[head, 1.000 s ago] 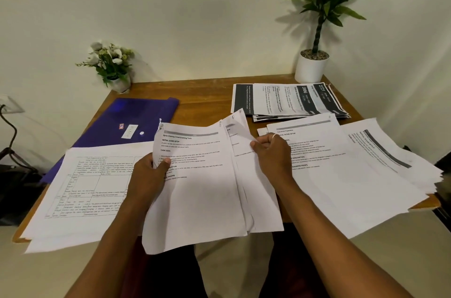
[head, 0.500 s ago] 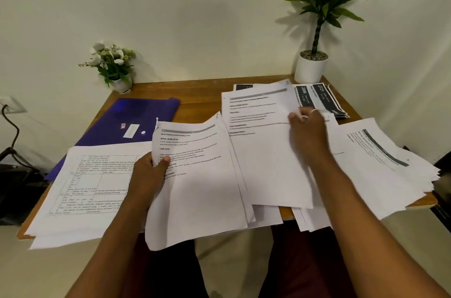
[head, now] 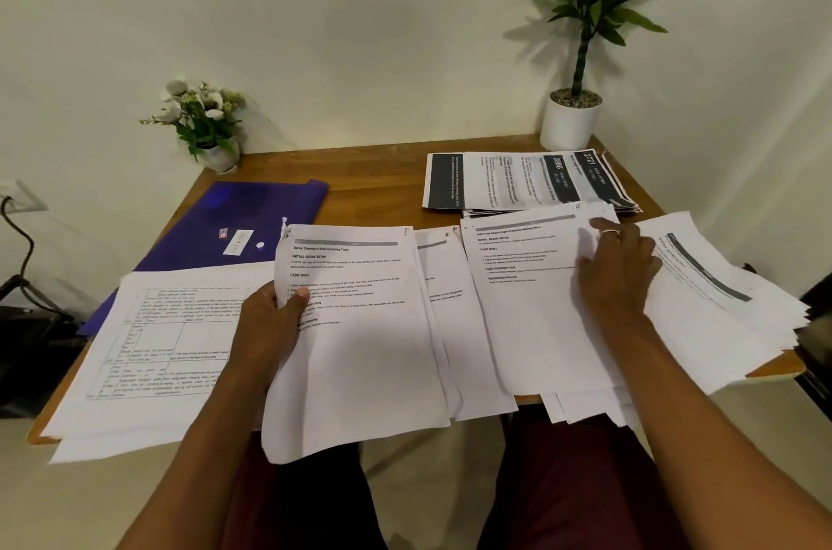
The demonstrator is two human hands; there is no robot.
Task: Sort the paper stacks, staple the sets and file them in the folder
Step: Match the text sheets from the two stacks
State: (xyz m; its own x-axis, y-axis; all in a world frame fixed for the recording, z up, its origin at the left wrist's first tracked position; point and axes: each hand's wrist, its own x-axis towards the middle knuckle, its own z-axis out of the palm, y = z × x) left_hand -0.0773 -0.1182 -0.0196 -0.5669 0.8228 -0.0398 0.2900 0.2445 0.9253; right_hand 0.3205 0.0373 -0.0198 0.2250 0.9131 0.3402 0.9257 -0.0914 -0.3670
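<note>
Folder (head: 252,211): blue-violet, glossy plastic, flat on the table (head: 369,189) at its far left. It carries one white label, one small sticker and one white dot; the print is too small to read.

Paper groups on or over the table: five, all thin white sheets.
- Grid stack (head: 157,347), table's near left, overhanging the edge and covering the folder's near end. Ruled boxes of fine text, unreadable.
- Sheaf (head: 360,347), over the table's near middle edge. The left hand (head: 265,324) grasps it, thumb on top at its left margin, fingers beneath. Top page reads "INITIAL SCENE SETUP" and "TASK GOAL"; the title begins "Spray Cleaning".
- Pile (head: 531,315), table's near right. The right hand (head: 617,275) lies flat on its top sheet, fingers extended, one ring, gripping nothing. Headings: "INITIAL SCENE SETUP", "TASK GOAL", "TASK DESCRIPTION", "REQUIRED PROPS".
- Fan (head: 720,302), table's right edge, splayed, with a dark slanted band.
- Banner stack (head: 517,180), table's far right, with black blocks and the numbers "2886" and "2721".

Table: brown wood, grain visible. Two plants at its far corners: flowers (head: 202,121) on the left, a leafy stem in a white pot (head: 572,121) on the right.
</note>
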